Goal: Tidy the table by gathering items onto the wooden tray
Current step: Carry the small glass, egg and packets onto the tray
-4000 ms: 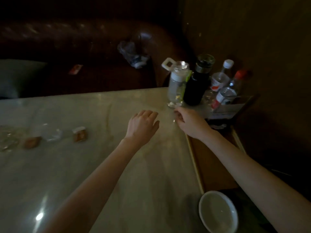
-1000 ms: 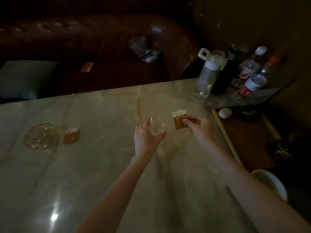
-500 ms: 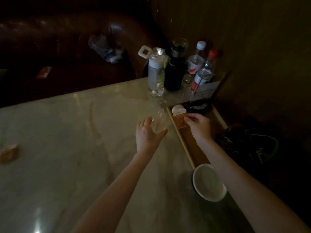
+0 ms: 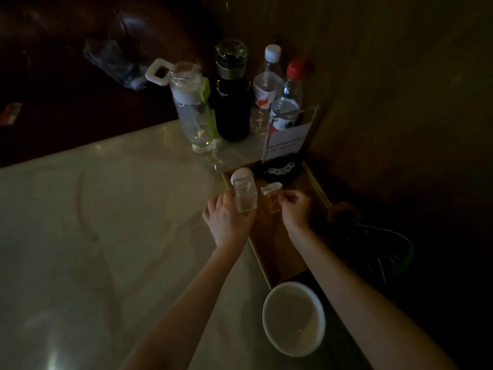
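Note:
The wooden tray (image 4: 277, 252) lies along the right edge of the pale marble table (image 4: 106, 236). My left hand (image 4: 229, 220) grips a small clear square glass (image 4: 245, 196) at the tray's left rim. Just to its right, my right hand (image 4: 296, 206) holds a small orange packet (image 4: 273, 196) over the tray's bare wood. A white round object (image 4: 240, 174) and a dark item with pale beads (image 4: 281, 172) sit at the tray's far end.
A white bowl (image 4: 293, 319) stands at the tray's near end. At the table's far corner are a clear bottle with a white handle (image 4: 192, 108), a black flask (image 4: 233, 102), two plastic bottles (image 4: 277, 89) and an acrylic sign (image 4: 288, 137). A dark sofa lies beyond.
Both hands have carried the glass and the packet from the table's middle rightward to the tray. The view has swung right with them.

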A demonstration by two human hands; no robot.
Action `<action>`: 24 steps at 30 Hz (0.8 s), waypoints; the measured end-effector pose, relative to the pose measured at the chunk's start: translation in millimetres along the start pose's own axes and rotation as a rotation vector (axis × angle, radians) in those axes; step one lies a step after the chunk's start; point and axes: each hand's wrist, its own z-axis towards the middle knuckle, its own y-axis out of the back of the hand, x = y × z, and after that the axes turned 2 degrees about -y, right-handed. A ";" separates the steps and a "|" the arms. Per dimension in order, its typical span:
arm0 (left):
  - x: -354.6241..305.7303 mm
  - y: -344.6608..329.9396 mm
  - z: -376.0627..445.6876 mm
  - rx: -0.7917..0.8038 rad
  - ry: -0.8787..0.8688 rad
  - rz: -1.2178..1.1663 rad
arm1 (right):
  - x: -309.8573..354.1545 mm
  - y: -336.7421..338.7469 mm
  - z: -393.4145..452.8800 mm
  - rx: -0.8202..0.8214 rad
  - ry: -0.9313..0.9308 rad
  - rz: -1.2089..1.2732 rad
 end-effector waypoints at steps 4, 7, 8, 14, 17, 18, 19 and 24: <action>3.2 -19.0 1.7 0.018 0.023 0.043 | -9.2 -4.2 7.4 0.023 0.007 -0.047; 5.6 -27.7 1.6 0.019 0.030 0.047 | -14.8 -3.2 11.4 0.023 0.029 -0.073; 6.0 -29.4 1.4 0.025 0.037 0.050 | -15.9 -2.7 12.0 0.020 0.042 -0.087; 4.9 -39.1 1.4 -0.001 0.019 0.074 | -21.7 -1.6 15.9 -0.029 0.116 -0.245; 5.1 -43.4 1.6 -0.007 0.026 0.068 | -20.6 0.5 15.2 -0.042 0.163 -0.303; 5.3 -44.7 1.9 0.003 0.037 0.068 | -20.1 0.9 15.4 -0.039 0.177 -0.317; 5.2 -45.8 1.8 0.015 0.048 0.071 | -19.5 1.2 15.3 -0.028 0.185 -0.332; 1.8 -50.5 1.5 0.026 0.072 0.090 | -16.6 2.9 14.4 0.035 0.211 -0.419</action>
